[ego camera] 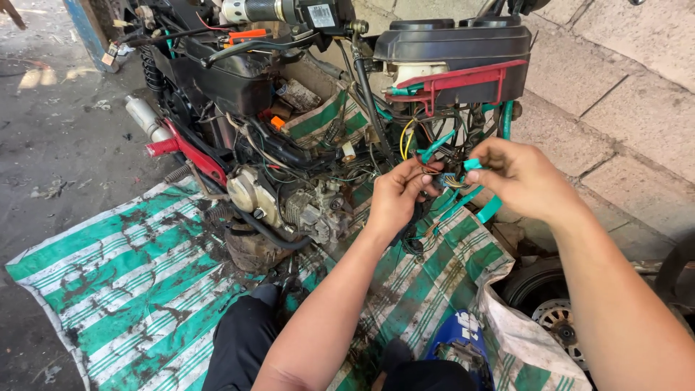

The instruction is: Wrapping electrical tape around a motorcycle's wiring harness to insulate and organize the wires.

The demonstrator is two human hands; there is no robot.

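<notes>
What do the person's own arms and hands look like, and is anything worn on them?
Both arms are bare up to the picture's edge: no sleeves show. The left hand and the right hand wear no gloves. I see no watch, ring or bracelet on the visible parts.

A green-and-white striped tarpaulin [123,282], heavily soiled with dark stains, is spread over the concrete floor [51,137]. An engine block [289,206] is seen resting on it beneath the stripped frame. A red bracket [463,80] is mounted under the black instrument housing [452,43]. A silver exhaust end [141,116] is noted at left. A wheel [554,304] lies beside the stone wall [622,87]
</notes>
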